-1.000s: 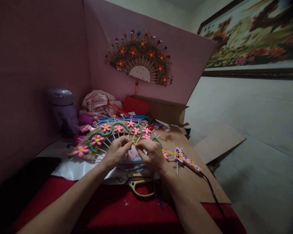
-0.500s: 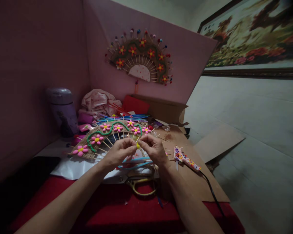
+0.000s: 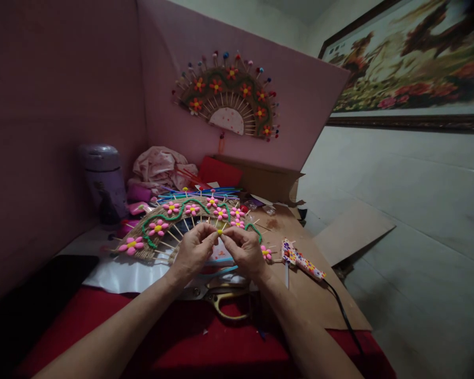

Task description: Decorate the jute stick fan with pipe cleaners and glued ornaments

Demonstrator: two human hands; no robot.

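Both the left hand (image 3: 192, 251) and right hand (image 3: 245, 251) pinch, fingertips together, what looks like a small yellow piece (image 3: 220, 231) held between them, just above the jute fan (image 3: 174, 223).

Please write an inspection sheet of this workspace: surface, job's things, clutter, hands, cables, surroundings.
Surface: red cloth-covered table, with brown cardboard sheet on its right part.
Job's things: small yellow piece pinched between both hands, above the jute fan with pink flowers and green cord.
Clutter: gold-handled scissors, spotted glue gun, blue sticks, purple flask, pink cloth bundle, white plastic sheet.
Hands: left hand and right hand, fingers closed on the yellow piece.
Cables: black cord runs from the glue gun off the table edge.
Surroundings: pink board wall bearing a finished flower fan; framed picture; tiled floor.
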